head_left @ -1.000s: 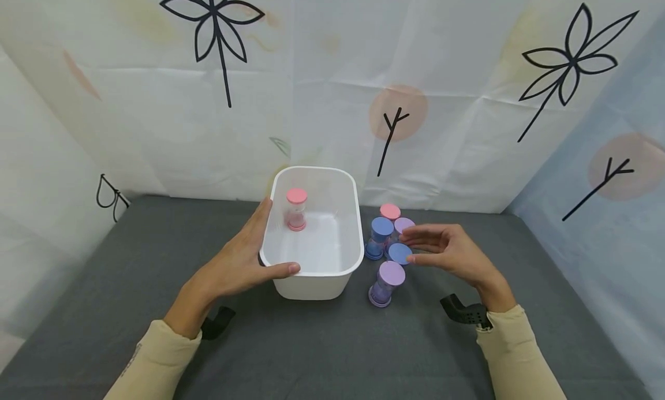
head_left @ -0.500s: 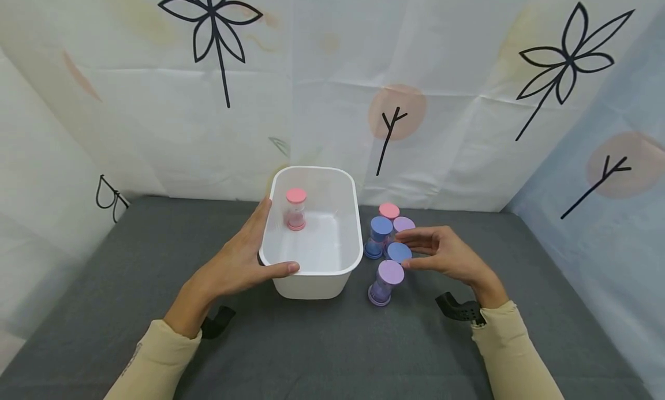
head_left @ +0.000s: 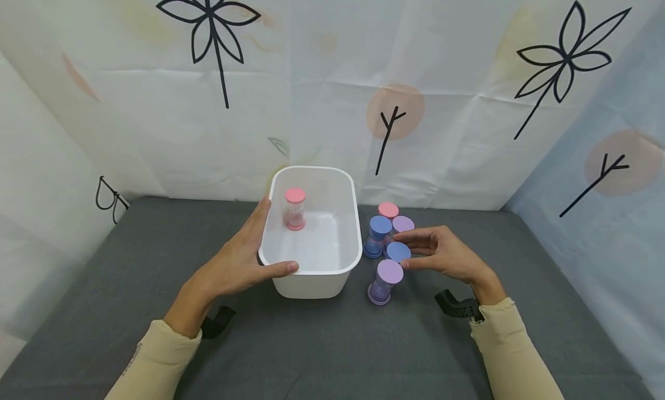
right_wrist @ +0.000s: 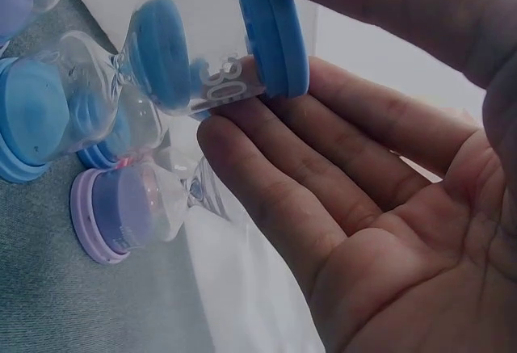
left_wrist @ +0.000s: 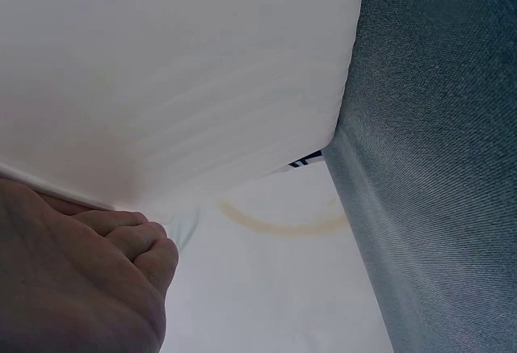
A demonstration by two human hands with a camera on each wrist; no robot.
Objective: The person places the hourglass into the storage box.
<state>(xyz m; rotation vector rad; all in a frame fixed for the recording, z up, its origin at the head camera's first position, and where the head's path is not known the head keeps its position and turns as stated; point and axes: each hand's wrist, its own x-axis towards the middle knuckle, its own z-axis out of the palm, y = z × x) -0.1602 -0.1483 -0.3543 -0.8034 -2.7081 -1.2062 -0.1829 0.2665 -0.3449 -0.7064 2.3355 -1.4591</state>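
Observation:
My right hand (head_left: 447, 255) is at a blue sand timer (head_left: 398, 251) standing to the right of a white plastic bin (head_left: 314, 286). In the right wrist view, the thumb touches one side of its blue cap (right_wrist: 283, 38) and fingers lie on the opposite side. The timer's lower part is hidden in the head view. My left hand (head_left: 231, 276) rests against the bin's near left corner, thumb along the front rim. Its fingers (left_wrist: 133, 240) lie along the outer wall. A pink sand timer (head_left: 295, 208) stands upright inside the bin.
Close around the held timer stand a second blue sand timer (head_left: 378, 235), a lilac one (head_left: 403, 223) and a pink one (head_left: 388, 209). Another lilac sand timer (head_left: 386, 281) stands nearest me. Patterned cloth (head_left: 332, 100) hangs behind the grey-covered table (head_left: 322, 348).
My right hand has moved slightly left and its fingers have closed in around the blue timer's cap. The left hand and the bin have stayed in place.

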